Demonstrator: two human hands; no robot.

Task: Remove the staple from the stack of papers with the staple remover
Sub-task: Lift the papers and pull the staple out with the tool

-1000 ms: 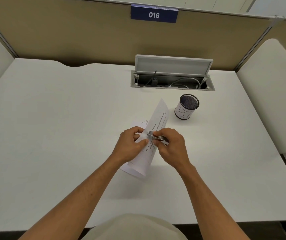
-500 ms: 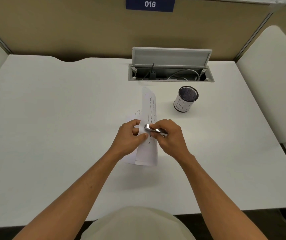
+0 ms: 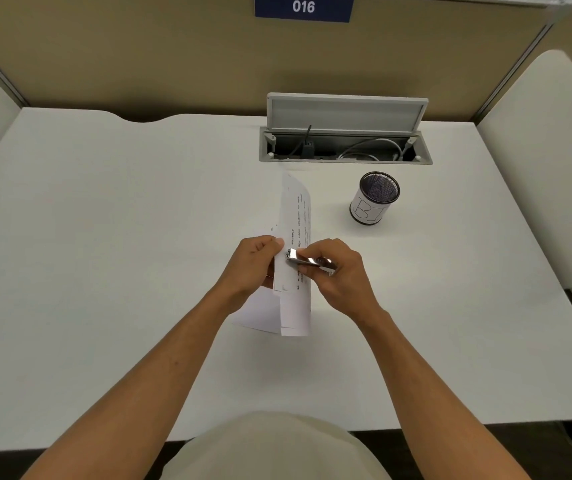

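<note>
A stack of white printed papers [image 3: 295,306] is held up edge-on above the white desk [image 3: 104,271], its top curling away from me. My left hand [image 3: 253,265] pinches the stack's left edge near the middle. My right hand [image 3: 338,271] grips a shiny metal staple remover [image 3: 307,261], whose tip touches the paper right beside my left thumb. The staple itself is too small to make out.
A black mesh pen cup [image 3: 372,199] with a white label stands to the right behind the papers. An open cable tray [image 3: 345,145] with its lid raised lies at the back. Beige partition walls enclose the desk; a chair back [image 3: 554,168] stands at the right.
The paper stack has swung from leaning right to nearly straight away from me. Both hands stayed together on it, with the remover still at the paper's edge.
</note>
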